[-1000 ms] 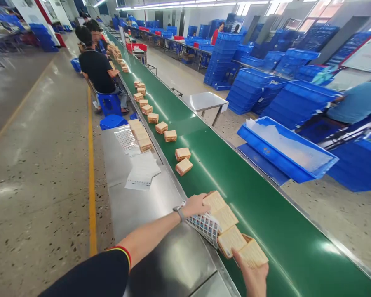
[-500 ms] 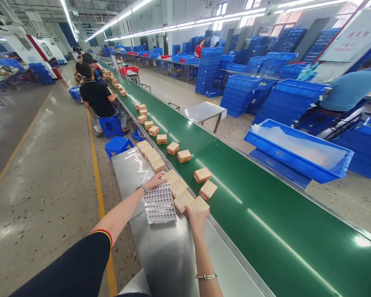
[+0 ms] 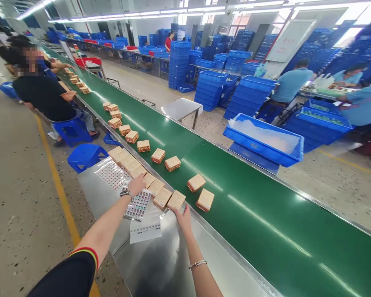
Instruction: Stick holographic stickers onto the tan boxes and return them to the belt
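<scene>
Small tan boxes form a row along the edge of the metal table [image 3: 173,255], beside the green conveyor belt [image 3: 266,227]. My right hand [image 3: 184,218] has its thumb and fingers on the nearest box [image 3: 176,200] of that row. Farther up the row, my left hand [image 3: 136,184] reaches over the boxes beside a sticker sheet [image 3: 138,205]; its fingertips are hidden, so any hold is unclear. A white printed strip [image 3: 146,232] shows below that sheet. Another sheet of small stickers [image 3: 113,173] lies flat left of the row.
Several boxes [image 3: 205,200] sit on the belt. Seated at its left side is a person in black [image 3: 46,97], near a blue stool [image 3: 85,156]. Across the belt are a blue crate [image 3: 262,138] and a small metal table [image 3: 182,108].
The view has turned right. The sticker sheet near my left hand has shifted and tilted, exposing the white printed strip. My right hand has moved lower on the nearest box, with its fingers more visible.
</scene>
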Demonstrator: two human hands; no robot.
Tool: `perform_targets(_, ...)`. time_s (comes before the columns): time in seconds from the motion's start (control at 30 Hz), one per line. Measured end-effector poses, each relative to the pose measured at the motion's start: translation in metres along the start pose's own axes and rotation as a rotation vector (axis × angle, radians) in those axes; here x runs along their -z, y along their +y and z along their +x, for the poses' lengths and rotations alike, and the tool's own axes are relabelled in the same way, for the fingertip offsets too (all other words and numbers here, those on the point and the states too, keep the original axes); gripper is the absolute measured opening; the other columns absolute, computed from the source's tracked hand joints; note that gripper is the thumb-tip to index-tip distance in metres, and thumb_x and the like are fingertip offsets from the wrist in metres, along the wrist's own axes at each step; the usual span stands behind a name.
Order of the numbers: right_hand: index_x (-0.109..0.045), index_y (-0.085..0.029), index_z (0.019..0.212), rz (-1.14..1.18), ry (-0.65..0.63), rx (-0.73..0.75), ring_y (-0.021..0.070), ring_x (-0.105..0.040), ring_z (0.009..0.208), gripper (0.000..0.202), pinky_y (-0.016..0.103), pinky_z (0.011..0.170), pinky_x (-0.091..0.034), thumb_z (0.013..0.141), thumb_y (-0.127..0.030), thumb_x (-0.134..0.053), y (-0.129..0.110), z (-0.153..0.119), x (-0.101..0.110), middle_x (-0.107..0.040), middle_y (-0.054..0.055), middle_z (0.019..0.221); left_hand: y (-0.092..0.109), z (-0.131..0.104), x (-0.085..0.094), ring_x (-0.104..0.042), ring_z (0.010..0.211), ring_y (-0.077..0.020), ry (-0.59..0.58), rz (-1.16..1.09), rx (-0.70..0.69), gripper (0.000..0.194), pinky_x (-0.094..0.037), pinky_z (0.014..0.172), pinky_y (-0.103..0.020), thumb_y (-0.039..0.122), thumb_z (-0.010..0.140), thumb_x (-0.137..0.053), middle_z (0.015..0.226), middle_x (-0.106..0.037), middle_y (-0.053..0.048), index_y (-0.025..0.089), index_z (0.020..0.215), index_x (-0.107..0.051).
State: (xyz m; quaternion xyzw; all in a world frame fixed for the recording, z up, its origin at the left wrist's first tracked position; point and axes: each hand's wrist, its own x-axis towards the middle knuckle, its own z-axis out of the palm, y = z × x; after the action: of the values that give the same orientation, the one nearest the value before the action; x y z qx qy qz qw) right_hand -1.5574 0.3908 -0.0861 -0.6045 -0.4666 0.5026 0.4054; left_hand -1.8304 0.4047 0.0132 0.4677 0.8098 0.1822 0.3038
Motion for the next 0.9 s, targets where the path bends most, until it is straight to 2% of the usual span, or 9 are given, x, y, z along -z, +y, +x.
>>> perform_targets(0.1, -0.052, -0.013, 0.120, -0.151, 0.238, -0.125, 0.0367, -0.054, 0.117, 0.066, 0.048, 0.101, -0.040, 0.069, -0.054, -0.061, -0.008, -0.002, 0.046, -0.060, 0.020, 0.122, 0.014, 0.007, 0.004, -0.059, 0.111, -0.0246, -0.035, -0.032, -0.073, 0.032, -0.052, 0.093, -0.046, 0.033, 0.095, -0.058, 0.129, -0.057, -0.010, 0.018, 0.123, -0.058)
perform_targets(0.23, -0.035, -0.008, 0.139, -0.284, 0.436, -0.217, 0.0379, -0.033, 0.137, 0.087, 0.048, 0.112, -0.027, 0.071, -0.055, -0.061, -0.025, 0.020, 0.095, -0.043, 0.025, 0.142, 0.048, 0.025, 0.004, -0.061, 0.107, -0.0231, -0.140, -0.084, -0.156, 0.027, -0.052, 0.092, -0.044, 0.033, 0.095, -0.058, 0.123, -0.061, -0.009, 0.017, 0.116, -0.062)
perform_targets(0.3, -0.027, -0.007, 0.145, -0.323, 0.433, -0.238, 0.0380, -0.028, 0.141, 0.101, 0.047, 0.112, -0.028, 0.066, -0.054, -0.068, -0.031, 0.039, 0.104, -0.038, 0.026, 0.148, 0.067, 0.035, 0.003, -0.061, 0.106, -0.0225, -0.189, -0.121, -0.174, 0.027, -0.053, 0.091, -0.044, 0.033, 0.095, -0.058, 0.122, -0.061, -0.009, 0.016, 0.116, -0.061)
perform_targets(0.4, -0.024, -0.008, 0.148, -0.362, 0.372, -0.270, 0.0389, -0.037, 0.137, 0.115, 0.047, 0.108, -0.036, 0.056, -0.049, -0.080, -0.035, 0.065, 0.103, -0.041, 0.026, 0.146, 0.091, 0.044, 0.001, -0.064, 0.099, -0.0207, -0.266, -0.189, -0.179, 0.028, -0.054, 0.087, -0.041, 0.034, 0.095, -0.058, 0.114, -0.064, -0.008, 0.014, 0.114, -0.062)
perform_targets(0.53, -0.032, -0.010, 0.146, -0.414, 0.339, -0.327, 0.0389, -0.047, 0.130, 0.108, 0.048, 0.104, -0.040, 0.057, -0.042, -0.084, -0.034, 0.087, 0.099, -0.051, 0.025, 0.139, 0.095, 0.024, 0.003, -0.066, 0.084, -0.0192, -0.366, -0.284, -0.189, 0.028, -0.053, 0.079, -0.033, 0.037, 0.092, -0.056, 0.096, -0.071, -0.005, 0.016, 0.107, -0.067)
perform_targets(0.67, -0.046, -0.017, 0.137, -0.465, 0.356, -0.347, 0.0311, -0.052, 0.125, 0.063, 0.052, 0.103, -0.041, 0.083, -0.042, -0.069, -0.041, 0.106, 0.106, -0.052, 0.015, 0.139, 0.056, -0.038, 0.008, -0.066, 0.082, -0.0217, -0.506, -0.344, -0.174, 0.035, -0.051, 0.083, -0.030, 0.052, 0.079, -0.062, 0.075, -0.072, -0.002, 0.019, 0.083, -0.073)
perform_targets(0.8, -0.054, -0.019, 0.129, -0.501, 0.300, -0.304, 0.0255, -0.057, 0.117, 0.042, 0.050, 0.099, -0.047, 0.092, -0.037, -0.061, -0.055, 0.128, 0.102, -0.055, 0.010, 0.134, -0.024, -0.128, 0.010, -0.066, 0.083, -0.0246, -0.584, -0.354, -0.054, 0.048, -0.052, 0.084, -0.033, 0.065, 0.076, -0.060, 0.062, -0.066, -0.002, 0.019, 0.062, -0.066)
perform_targets(0.87, -0.054, -0.019, 0.128, -0.526, 0.271, -0.293, 0.0253, -0.058, 0.116, 0.042, 0.050, 0.098, -0.047, 0.091, -0.038, -0.062, -0.060, 0.137, 0.092, -0.056, 0.010, 0.133, -0.068, -0.180, 0.009, -0.067, 0.084, -0.0227, -0.629, -0.338, 0.133, 0.042, -0.053, 0.083, -0.034, 0.059, 0.085, -0.058, 0.068, -0.067, -0.002, 0.020, 0.072, -0.068)
perform_targets(0.9, -0.054, -0.019, 0.129, -0.543, 0.265, -0.297, 0.0256, -0.057, 0.117, 0.043, 0.050, 0.099, -0.047, 0.091, -0.038, -0.062, -0.061, 0.141, 0.085, -0.056, 0.010, 0.133, -0.087, -0.206, 0.009, -0.066, 0.089, -0.0217, -0.632, -0.334, 0.216, 0.035, -0.054, 0.084, -0.036, 0.053, 0.089, -0.057, 0.083, -0.069, -0.003, 0.020, 0.087, -0.069)
